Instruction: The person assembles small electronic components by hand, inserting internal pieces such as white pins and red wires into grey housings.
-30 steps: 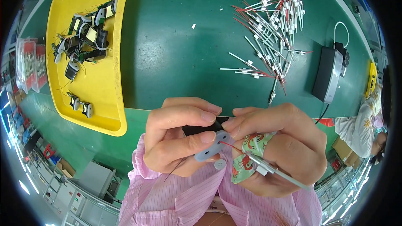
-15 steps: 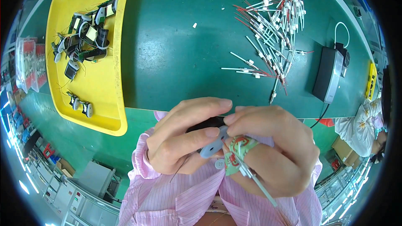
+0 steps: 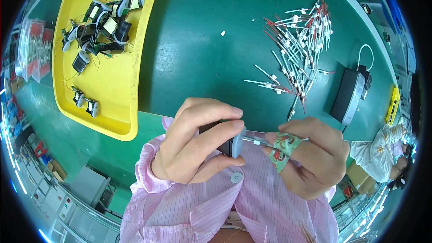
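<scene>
My left hand (image 3: 191, 146) is closed around a small black cylindrical part with a pale grey end cap (image 3: 238, 142), holding it on its side with the cap facing right. My right hand (image 3: 315, 157), with green patterned tape on the thumb and forefinger, pinches a thin lead with a whitish sleeve (image 3: 255, 141). The lead points left and its end is at the grey cap; whether it has gone into a hole there I cannot tell. Both hands are in front of my striped pink shirt, near the table's front edge.
Several black parts with grey ends (image 3: 108, 27) lie in a yellow tray (image 3: 140, 81) at left. Beyond my hands, red-and-white leads (image 3: 297, 49) are heaped on the green table (image 3: 193, 54). A black-and-grey box with a cable (image 3: 348, 94) stands right. Bags (image 3: 33, 49) lie far left.
My right hand has moved right and away from the left, and the lead now lies level between them. The black part has turned so its grey cap faces right.
</scene>
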The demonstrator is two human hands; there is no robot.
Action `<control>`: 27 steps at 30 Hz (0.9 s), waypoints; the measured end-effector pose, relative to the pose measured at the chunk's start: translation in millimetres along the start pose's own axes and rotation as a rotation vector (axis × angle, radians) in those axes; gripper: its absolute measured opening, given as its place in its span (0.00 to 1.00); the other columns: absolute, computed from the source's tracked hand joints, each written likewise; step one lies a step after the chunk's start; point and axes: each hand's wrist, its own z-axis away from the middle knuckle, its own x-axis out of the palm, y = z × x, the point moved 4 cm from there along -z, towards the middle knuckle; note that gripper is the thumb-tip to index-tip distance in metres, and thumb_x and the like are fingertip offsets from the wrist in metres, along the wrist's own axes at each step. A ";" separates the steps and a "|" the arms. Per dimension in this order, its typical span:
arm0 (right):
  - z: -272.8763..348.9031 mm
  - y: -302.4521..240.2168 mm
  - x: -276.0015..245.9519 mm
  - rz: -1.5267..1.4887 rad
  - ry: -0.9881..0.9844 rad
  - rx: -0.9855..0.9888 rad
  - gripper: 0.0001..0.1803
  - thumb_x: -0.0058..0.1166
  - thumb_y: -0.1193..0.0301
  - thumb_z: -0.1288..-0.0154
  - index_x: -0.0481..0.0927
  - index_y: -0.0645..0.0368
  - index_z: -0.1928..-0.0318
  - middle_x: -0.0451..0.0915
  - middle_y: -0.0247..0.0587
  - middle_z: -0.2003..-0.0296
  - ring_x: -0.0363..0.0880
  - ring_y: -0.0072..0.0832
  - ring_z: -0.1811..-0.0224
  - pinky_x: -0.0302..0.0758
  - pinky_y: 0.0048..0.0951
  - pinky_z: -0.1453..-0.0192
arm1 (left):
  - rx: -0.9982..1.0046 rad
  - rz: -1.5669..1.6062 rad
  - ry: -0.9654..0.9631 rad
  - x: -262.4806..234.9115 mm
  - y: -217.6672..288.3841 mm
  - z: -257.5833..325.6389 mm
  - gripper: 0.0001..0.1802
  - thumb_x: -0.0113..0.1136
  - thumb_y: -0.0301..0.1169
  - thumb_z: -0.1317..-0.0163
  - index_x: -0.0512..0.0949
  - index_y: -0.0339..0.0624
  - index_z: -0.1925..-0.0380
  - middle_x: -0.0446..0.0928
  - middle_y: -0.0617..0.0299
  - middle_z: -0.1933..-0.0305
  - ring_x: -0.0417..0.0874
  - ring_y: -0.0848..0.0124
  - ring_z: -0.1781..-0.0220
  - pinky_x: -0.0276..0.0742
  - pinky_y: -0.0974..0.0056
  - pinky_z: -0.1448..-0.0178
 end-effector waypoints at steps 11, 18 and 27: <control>0.2 0.5 6.0 0.042 -0.213 -0.048 0.15 0.60 0.80 0.66 0.80 0.70 0.70 0.63 0.35 0.82 0.58 0.26 0.86 0.52 0.28 0.84 | -0.087 0.246 0.031 -4.3 -6.6 1.7 0.27 0.73 0.25 0.54 0.75 0.31 0.53 0.75 0.42 0.54 0.81 0.63 0.64 0.79 0.66 0.65; -2.5 -2.5 8.3 0.092 -0.305 -0.077 0.21 0.60 0.80 0.65 0.81 0.73 0.63 0.64 0.37 0.80 0.62 0.28 0.82 0.56 0.29 0.79 | -0.087 0.193 0.046 -3.8 -6.9 2.5 0.28 0.73 0.22 0.57 0.75 0.31 0.53 0.75 0.42 0.54 0.81 0.61 0.62 0.80 0.66 0.64; -0.3 -0.2 7.2 0.084 -0.211 -0.104 0.13 0.62 0.80 0.65 0.79 0.68 0.72 0.65 0.36 0.82 0.61 0.28 0.83 0.55 0.30 0.78 | -0.122 0.101 0.046 -1.1 -5.8 2.7 0.29 0.76 0.23 0.59 0.74 0.34 0.55 0.78 0.39 0.58 0.81 0.61 0.63 0.78 0.64 0.60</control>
